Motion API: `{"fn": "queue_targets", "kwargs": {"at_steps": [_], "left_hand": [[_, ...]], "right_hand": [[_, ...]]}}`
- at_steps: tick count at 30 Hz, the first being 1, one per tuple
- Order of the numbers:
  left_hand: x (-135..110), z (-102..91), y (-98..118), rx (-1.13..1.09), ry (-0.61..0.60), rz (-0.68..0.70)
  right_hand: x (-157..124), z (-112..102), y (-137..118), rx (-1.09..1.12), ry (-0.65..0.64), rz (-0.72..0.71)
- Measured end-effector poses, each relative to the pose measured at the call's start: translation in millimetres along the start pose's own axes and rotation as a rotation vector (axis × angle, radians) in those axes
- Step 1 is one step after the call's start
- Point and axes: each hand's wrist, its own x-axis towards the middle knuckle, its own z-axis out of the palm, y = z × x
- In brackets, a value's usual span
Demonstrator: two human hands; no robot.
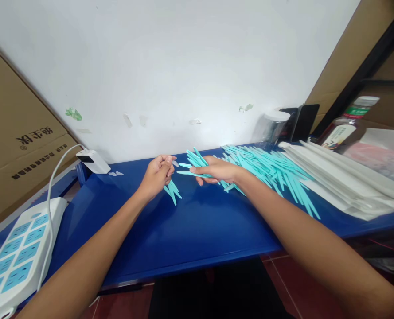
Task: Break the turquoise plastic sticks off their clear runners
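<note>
My left hand (157,176) is closed, its thumb and index finger pinching a small translucent piece (175,164) that shows at the fingertips. Just below that hand, a few turquoise tapered sticks (173,193) lie fanned out on the blue table. A loose bunch of similar turquoise sticks (194,157) is gripped in my right hand (219,169), with their ends pointing toward my left hand. Behind and to the right of my right hand spreads a large pile of turquoise sticks (266,166). Further left lie small translucent pieces (116,173).
A white device (93,162) with a cable and a power strip (25,248) are at left, by a cardboard box (24,128). White paper-like sleeves (346,186), a lidded clear jar (272,128) and a bottle (346,122) stand at right. A white wall (190,75) borders the blue table (183,239).
</note>
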Motion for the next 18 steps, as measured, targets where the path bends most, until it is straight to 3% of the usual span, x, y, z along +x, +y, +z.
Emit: {"fn": "queue_targets", "kwargs": {"at_steps": [10, 18], "left_hand": [[-0.7, 2.2, -1.0, -0.124, 0.075, -0.073], [-7.1, 13.4, -1.4, -0.203, 0.042, -0.164]], "right_hand": [[-1.1, 1.6, -1.7, -0.049, -0.027, -0.060], [0.6, 4.2, -1.9, -0.073, -0.023, -0.102]]}}
